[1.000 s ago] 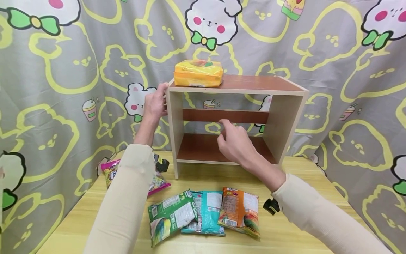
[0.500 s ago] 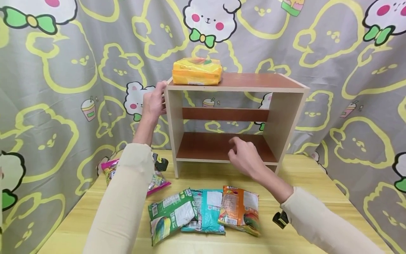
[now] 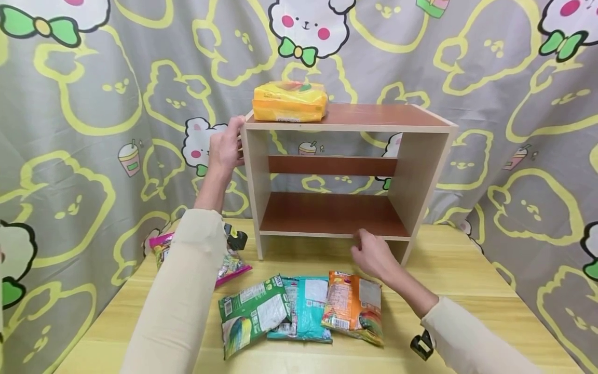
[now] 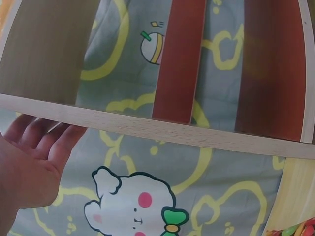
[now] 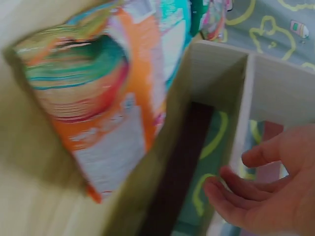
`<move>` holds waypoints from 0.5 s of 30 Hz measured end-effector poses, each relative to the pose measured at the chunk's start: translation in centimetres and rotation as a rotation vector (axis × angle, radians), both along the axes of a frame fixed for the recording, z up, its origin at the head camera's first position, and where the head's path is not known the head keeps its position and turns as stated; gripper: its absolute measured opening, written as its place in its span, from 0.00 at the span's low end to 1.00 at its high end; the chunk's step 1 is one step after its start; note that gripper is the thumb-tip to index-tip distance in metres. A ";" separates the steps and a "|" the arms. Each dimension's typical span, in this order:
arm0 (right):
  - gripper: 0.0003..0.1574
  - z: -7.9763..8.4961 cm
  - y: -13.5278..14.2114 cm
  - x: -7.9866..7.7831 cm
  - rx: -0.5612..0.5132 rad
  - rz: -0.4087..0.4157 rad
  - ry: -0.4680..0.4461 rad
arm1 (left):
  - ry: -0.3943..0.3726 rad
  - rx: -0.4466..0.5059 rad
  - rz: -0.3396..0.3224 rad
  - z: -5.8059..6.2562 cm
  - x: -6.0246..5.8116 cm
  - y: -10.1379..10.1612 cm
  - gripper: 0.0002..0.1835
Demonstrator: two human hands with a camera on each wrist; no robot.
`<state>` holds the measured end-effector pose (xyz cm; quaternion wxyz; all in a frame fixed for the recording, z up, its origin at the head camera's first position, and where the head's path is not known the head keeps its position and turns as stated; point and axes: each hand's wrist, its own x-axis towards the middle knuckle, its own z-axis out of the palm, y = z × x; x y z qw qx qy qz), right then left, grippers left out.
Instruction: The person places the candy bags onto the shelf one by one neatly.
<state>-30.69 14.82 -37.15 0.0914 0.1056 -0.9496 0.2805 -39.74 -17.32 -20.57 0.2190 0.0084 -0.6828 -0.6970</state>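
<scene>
A small two-tier shelf unit (image 3: pixel 345 118) with pale sides and red-brown boards stands on the table. My left hand (image 3: pixel 226 148) touches the outer face of its left side panel near the top; in the left wrist view the fingers (image 4: pixel 54 140) lie against that panel. My right hand (image 3: pixel 375 255), loosely curled and holding nothing, is in front of the lower board's front edge. Just below it lies an orange snack bag (image 3: pixel 352 309). Left of that are a teal bag (image 3: pixel 310 306) and a green bag (image 3: pixel 254 314), which overlaps the teal one.
A yellow soft pack (image 3: pixel 289 104) sits on the top board's left end. A pink-edged candy bag (image 3: pixel 233 267) lies on the table (image 3: pixel 467 280) at the left, partly hidden by my left sleeve. A patterned curtain (image 3: pixel 187 47) hangs behind and at both sides.
My right hand has drawn back from inside the shelf unit, moving down and right towards the orange bag. My left hand has stayed at the side panel. The bags have not moved.
</scene>
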 end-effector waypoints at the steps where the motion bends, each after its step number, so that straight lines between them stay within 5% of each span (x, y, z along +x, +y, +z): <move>1: 0.25 -0.3 0.2 0.1 0.001 -0.005 -0.023 | -0.003 -0.002 0.000 0.0 0.0 0.0 0.24; 15: 0.34 -3.1 3.3 1.2 0.169 -0.045 -0.268 | -0.015 -0.035 -0.023 0.1 0.3 -0.1 0.28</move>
